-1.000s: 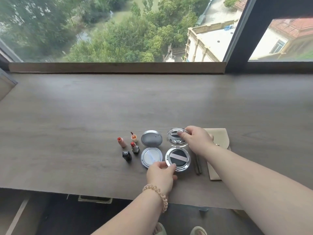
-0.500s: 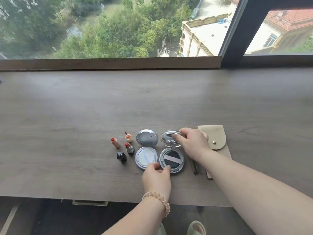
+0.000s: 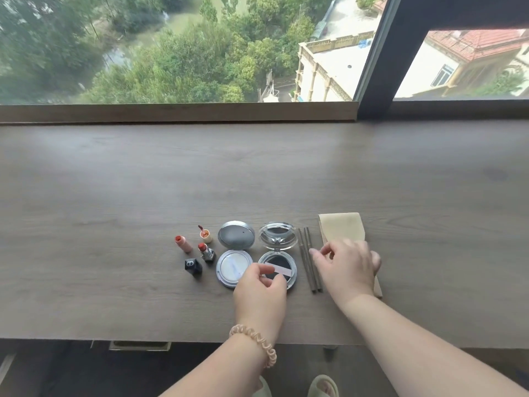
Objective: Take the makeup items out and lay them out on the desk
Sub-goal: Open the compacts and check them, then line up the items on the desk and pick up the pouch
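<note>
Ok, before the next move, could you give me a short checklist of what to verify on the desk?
1. Left compact and right compact lie open on the desk: ok.
2. Lipsticks sit apart, left of the compacts: ok.
3. Two pencils lie side by side beside the pouch: ok.
4. Right hand holds nothing: ok.
5. Left hand clear of the right compact: cannot tell.
6. Pouch emptied: cannot tell.

Wooden desk [image 3: 257,173] bears lipsticks [image 3: 206,251], two open compacts [image 3: 233,267], pencils [image 3: 305,253], pouch [image 3: 342,226].
</note>
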A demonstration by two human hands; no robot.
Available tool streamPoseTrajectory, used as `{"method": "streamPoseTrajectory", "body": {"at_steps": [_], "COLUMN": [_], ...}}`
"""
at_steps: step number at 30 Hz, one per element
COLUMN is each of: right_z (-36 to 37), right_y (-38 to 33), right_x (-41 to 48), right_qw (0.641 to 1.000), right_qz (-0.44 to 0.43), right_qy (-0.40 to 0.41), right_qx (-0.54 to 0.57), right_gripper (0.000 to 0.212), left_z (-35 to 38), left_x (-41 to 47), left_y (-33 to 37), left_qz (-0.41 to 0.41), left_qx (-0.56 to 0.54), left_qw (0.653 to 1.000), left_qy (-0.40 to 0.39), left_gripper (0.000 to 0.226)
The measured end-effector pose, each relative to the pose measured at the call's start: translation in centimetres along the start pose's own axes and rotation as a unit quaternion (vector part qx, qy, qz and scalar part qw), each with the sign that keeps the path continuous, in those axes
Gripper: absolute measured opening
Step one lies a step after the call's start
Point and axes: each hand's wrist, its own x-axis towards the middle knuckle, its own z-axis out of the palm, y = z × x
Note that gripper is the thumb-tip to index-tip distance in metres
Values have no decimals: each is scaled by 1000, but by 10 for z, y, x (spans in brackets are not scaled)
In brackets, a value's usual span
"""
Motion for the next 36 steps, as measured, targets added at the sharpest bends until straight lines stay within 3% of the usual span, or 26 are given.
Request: {"method": "streamPoseTrajectory", "body": {"at_steps": [7, 16, 22, 26, 28, 31, 34, 36], "right_z": [10, 15, 4, -23, -43, -75, -99, -108], "right_y": [-1, -6, 0, 8, 15, 22, 20, 16], "right_x": [-13, -14, -18, -20, -19, -13, -8, -8], "right_qw": [993, 989, 996, 994, 978, 949, 928, 900], "right_qz": [-1, 29, 45, 32, 4, -41, -71, -58], "right_qy": [-60, -91, -61, -22, -47, -122, -182, -195], "right_qx": [-106, -112, -52, 105, 205, 289, 317, 385], "right_gripper": [32, 34, 29, 29, 21, 13, 13, 14], "left_z": [1, -3, -7, -12, -17, -21, -19, -17], "left_x": [-2, -14, -22, -18, -14, -4, -1, -3], "left_y": [-3, -9, 0, 7, 13, 20, 30, 34], "left_qz": [-7, -3, 9, 85, 200, 375, 424, 427], "left_qx": [10, -3, -32, 14, 88, 222, 310, 312], "left_qw": [1000, 1000, 999, 996, 975, 898, 847, 843], "left_qy": [-6, -4, -6, -18, -38, -59, -81, -99], "left_gripper": [7, 9, 9, 12, 29, 54, 34, 22]}}
